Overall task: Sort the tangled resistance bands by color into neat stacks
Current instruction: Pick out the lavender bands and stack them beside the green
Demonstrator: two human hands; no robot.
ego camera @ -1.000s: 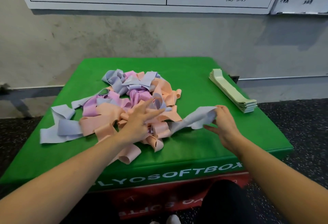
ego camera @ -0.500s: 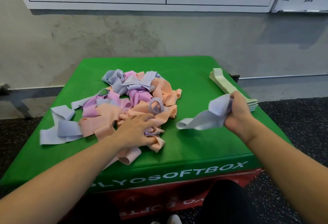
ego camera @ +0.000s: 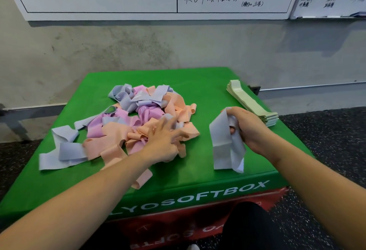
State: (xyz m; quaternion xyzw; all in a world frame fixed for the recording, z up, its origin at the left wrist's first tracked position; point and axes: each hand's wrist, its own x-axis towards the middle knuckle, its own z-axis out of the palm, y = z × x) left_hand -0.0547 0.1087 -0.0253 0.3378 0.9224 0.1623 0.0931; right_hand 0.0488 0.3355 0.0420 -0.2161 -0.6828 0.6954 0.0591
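The right hand point(ego camera: 250, 128) has its fingers curled tight around the top of a pale lavender-grey elastic resistance band point(ego camera: 224, 142), which it holds clear of the tangle; the thumb tip shows through the loop. The left hand point(ego camera: 164, 140) lies palm down, fingers nearly straight and spread a little, pressing on the tangled heap of peach, pink and lavender bands point(ego camera: 138, 122) on the green padded plyo box point(ego camera: 198, 83).

Half a second earlier the held band trailed out sideways to the left from the right fist; now it hangs nearly straight down, its long axis close to vertical, its lower end folded on the box top near the front edge. The right hand has lifted slightly. The left hand stays on the heap.

A neat stack of flat pale green bands point(ego camera: 251, 102) lies at the box's right edge, just beyond the right hand, its long axis running from far-left to near-right.
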